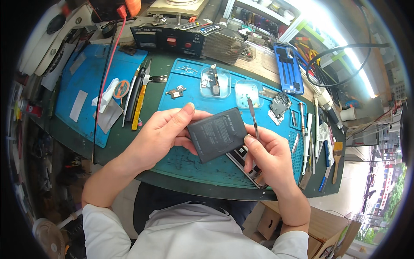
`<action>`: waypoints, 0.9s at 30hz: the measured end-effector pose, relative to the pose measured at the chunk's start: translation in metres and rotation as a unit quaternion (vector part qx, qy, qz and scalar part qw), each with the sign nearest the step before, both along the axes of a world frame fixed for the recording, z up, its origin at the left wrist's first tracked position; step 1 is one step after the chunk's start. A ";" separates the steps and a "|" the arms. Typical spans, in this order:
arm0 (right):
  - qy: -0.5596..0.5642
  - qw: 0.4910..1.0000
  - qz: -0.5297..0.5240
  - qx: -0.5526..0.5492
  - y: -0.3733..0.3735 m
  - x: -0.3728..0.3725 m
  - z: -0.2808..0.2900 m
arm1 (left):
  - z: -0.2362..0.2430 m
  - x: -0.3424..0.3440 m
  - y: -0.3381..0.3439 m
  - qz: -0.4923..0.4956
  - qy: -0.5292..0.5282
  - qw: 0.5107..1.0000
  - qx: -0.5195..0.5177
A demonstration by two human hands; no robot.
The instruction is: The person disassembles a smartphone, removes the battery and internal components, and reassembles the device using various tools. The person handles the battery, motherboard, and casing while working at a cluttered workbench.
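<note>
My left hand [161, 134] holds a flat dark grey phone battery [217, 134] by its left edge, thumb on top. My right hand [269, 155] pinches the battery's right edge and also holds a thin metal spudger [253, 116] that points up and away. Under the battery and my right hand lies an opened phone body [248, 166] on the teal work mat [189, 162].
Small clear trays with parts [214, 82], a circuit board [279, 104], screwdrivers and tweezers [307, 136] sit on the mat. Pens and tools [137, 97] lie left of it, beside a blue mat [86, 86]. A power supply [170, 39] and a blue phone frame [288, 69] stand behind.
</note>
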State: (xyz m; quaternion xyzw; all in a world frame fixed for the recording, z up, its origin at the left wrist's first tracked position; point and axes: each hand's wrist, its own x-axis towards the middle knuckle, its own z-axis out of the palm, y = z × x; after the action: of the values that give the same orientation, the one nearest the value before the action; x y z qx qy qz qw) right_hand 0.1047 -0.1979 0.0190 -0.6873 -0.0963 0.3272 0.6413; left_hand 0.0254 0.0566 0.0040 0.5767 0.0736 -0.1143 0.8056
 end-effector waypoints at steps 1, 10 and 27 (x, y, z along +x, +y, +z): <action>0.001 1.000 0.000 0.001 0.000 0.000 0.000 | 0.001 0.000 0.000 0.000 0.002 1.000 0.000; 0.003 1.000 -0.004 0.006 0.000 0.001 0.001 | -0.002 -0.001 -0.001 0.005 0.008 1.000 -0.012; -0.065 0.997 -0.050 0.007 0.002 0.010 0.001 | 0.005 -0.005 -0.003 -0.060 0.056 0.996 -0.024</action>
State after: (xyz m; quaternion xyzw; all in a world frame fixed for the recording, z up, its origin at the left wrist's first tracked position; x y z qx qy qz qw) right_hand 0.1145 -0.1957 0.0203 -0.7069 -0.1059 0.2486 0.6537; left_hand 0.0203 0.0535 0.0085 0.5535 0.0811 -0.1957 0.8055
